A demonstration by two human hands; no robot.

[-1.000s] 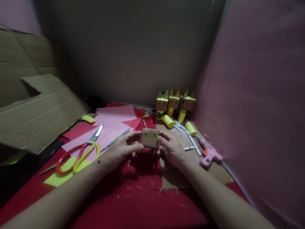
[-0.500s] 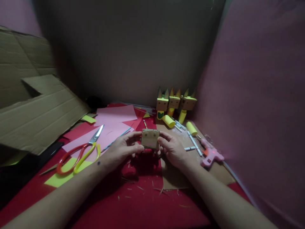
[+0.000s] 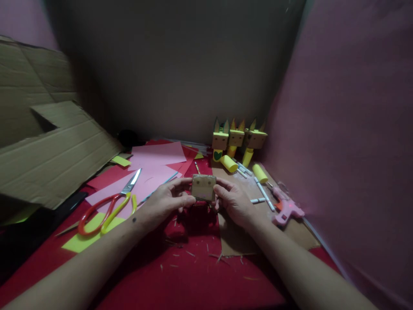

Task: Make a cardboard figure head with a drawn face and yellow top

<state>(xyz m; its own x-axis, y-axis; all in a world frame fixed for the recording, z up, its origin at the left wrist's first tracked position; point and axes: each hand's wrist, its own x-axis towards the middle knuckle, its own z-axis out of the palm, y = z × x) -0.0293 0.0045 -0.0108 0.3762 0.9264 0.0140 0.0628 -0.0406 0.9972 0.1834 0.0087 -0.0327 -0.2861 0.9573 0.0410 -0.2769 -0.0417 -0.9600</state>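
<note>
the left hand (image 3: 164, 201) and right hand (image 3: 237, 203) hold a small cardboard box (image 3: 203, 190) between them over the red counter (image 3: 190, 282), hardly moved from a second ago, so the work seems paused.

Single head-worn view, facing forward, angled down
</note>
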